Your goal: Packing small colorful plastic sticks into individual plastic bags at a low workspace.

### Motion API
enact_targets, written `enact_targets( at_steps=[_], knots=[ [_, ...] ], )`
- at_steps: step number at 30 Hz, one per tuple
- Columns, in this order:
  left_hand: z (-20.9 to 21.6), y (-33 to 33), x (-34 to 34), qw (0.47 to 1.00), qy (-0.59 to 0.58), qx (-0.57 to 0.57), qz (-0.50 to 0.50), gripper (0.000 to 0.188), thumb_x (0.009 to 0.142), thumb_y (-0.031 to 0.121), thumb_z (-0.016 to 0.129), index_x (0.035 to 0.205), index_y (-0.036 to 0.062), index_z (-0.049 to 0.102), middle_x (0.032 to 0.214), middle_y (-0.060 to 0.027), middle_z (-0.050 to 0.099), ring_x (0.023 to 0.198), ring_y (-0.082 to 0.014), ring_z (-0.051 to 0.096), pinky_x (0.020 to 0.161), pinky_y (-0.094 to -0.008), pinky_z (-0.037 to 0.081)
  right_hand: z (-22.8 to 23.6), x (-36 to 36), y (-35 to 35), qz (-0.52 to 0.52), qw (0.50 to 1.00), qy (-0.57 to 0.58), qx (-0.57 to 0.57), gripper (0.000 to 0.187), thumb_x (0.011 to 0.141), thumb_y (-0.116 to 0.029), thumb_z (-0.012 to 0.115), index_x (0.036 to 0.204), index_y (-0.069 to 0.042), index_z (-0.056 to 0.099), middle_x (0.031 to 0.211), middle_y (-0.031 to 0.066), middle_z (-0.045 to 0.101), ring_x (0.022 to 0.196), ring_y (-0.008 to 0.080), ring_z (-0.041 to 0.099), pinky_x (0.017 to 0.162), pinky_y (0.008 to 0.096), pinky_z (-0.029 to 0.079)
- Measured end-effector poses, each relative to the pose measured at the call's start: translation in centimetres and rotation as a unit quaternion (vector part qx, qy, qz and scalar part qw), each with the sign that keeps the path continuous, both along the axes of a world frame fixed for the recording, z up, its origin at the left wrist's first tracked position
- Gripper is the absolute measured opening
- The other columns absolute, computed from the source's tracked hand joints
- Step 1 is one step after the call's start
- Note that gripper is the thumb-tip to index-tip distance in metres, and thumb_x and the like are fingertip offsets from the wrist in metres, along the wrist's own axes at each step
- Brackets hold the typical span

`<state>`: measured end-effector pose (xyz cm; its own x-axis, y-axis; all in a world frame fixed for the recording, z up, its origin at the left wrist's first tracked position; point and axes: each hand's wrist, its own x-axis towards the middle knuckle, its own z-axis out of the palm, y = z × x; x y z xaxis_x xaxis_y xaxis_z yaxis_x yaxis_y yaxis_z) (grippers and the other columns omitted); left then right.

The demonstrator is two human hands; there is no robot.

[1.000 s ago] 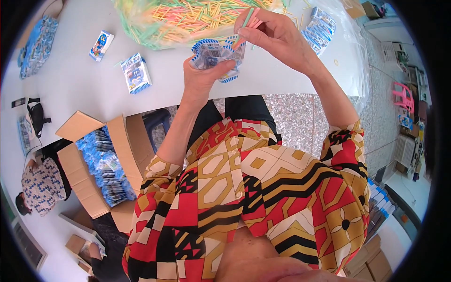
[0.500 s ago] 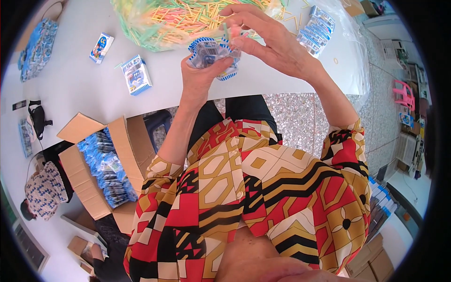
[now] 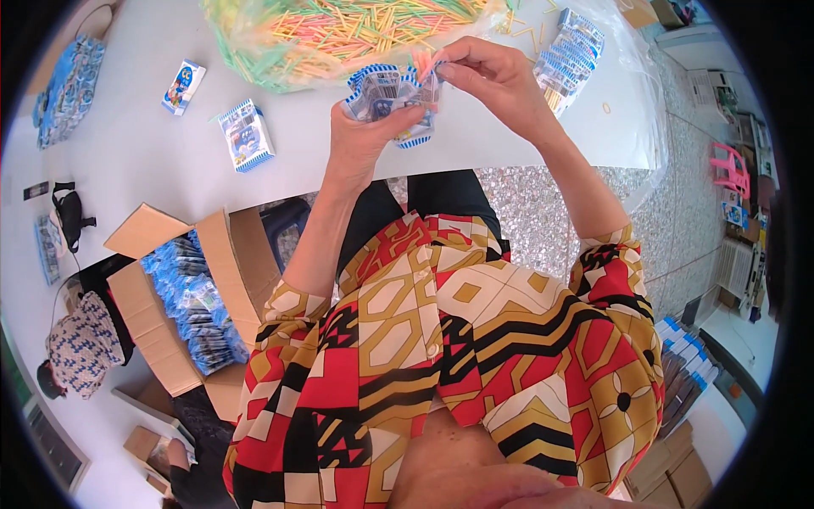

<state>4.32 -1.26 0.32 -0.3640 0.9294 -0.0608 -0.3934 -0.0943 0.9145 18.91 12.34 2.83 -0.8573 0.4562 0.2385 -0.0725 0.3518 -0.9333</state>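
My left hand [image 3: 363, 140] is wrapped round a clear plastic packet [image 3: 376, 87] with blue-and-white striped edges, its mouth gaping upward. A few pink and pale sticks [image 3: 422, 64] stand in the packet's right side. My right hand [image 3: 500, 81] pinches at that side, thumb and forefinger closed on the packet's rim beside the sticks. Just beyond both hands lies a large clear bag [image 3: 242, 64] spread open, full of short pink, yellow and green sticks [image 3: 356, 34].
Two small blue-and-white packs [image 3: 184, 86] lie left on the white table [image 3: 305, 161]. A row of similar packets [image 3: 570, 55] is at the right. An open cardboard box [image 3: 140, 318] of blue packets stands lower left. Other people [image 3: 85, 343] are beyond it.
My right hand has come down and closer to the packet, its spread fingers now drawn into a pinch. The sticks it held above the packet now sit lower, at its mouth.
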Motion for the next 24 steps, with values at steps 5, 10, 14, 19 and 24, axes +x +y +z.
enact_targets(
  at_steps=[5,10,14,19,24],
  knots=[
    [-0.5,-0.6,-0.7,0.999,-0.032,-0.012,0.009,0.019,0.079,0.007,0.068,0.097,0.0009,0.062,0.083,-0.0091,0.067,0.074,-0.0148,0.064,0.068,-0.0281,0.052,0.8,2.1,-0.1,-0.149,0.982,0.117,-0.002,0.015,0.092,-0.004,0.048,0.104,0.0,0.057,0.087,0.0024,0.062,0.08,0.0057,0.056,0.071,0.0202,0.046],
    [-0.8,-0.3,-0.8,0.999,-0.041,-0.034,-0.007,0.018,0.083,0.01,0.064,0.098,0.0005,0.061,0.083,-0.0121,0.067,0.073,-0.0184,0.065,0.066,-0.0316,0.054,-2.8,4.8,0.8,-0.216,0.975,0.028,0.05,0.015,0.093,-0.007,0.047,0.104,-0.002,0.056,0.086,0.0022,0.061,0.078,0.0062,0.057,0.069,0.0217,0.048],
    [-0.5,-0.3,-0.8,0.997,-0.057,-0.044,0.001,0.019,0.083,0.011,0.063,0.098,0.0,0.06,0.085,-0.0138,0.067,0.074,-0.0202,0.066,0.066,-0.0329,0.054,-4.9,8.0,1.9,-0.299,0.951,0.045,-0.056,0.014,0.093,-0.009,0.048,0.103,-0.003,0.055,0.085,-0.0004,0.058,0.075,0.0057,0.054,0.067,0.0222,0.048],
    [-0.9,0.0,-0.5,0.996,-0.052,-0.062,0.022,0.016,0.085,0.009,0.059,0.098,-0.0003,0.059,0.086,-0.0153,0.066,0.076,-0.0213,0.065,0.067,-0.0335,0.054,-10.3,10.8,3.8,-0.4,0.915,0.036,-0.027,0.012,0.091,-0.011,0.052,0.098,-0.002,0.056,0.073,-0.0002,0.058,0.066,0.0051,0.052,0.059,0.0207,0.045],
    [-0.8,-0.4,-0.3,0.996,-0.043,-0.077,0.034,0.017,0.085,0.009,0.059,0.1,0.0008,0.058,0.087,-0.016,0.066,0.076,-0.0219,0.066,0.067,-0.034,0.054,-11.3,12.0,4.2,-0.465,0.885,-0.015,0.004,0.015,0.089,-0.012,0.055,0.098,-0.001,0.057,0.071,0.0017,0.058,0.064,0.0067,0.052,0.059,0.022,0.045]
  ],
)
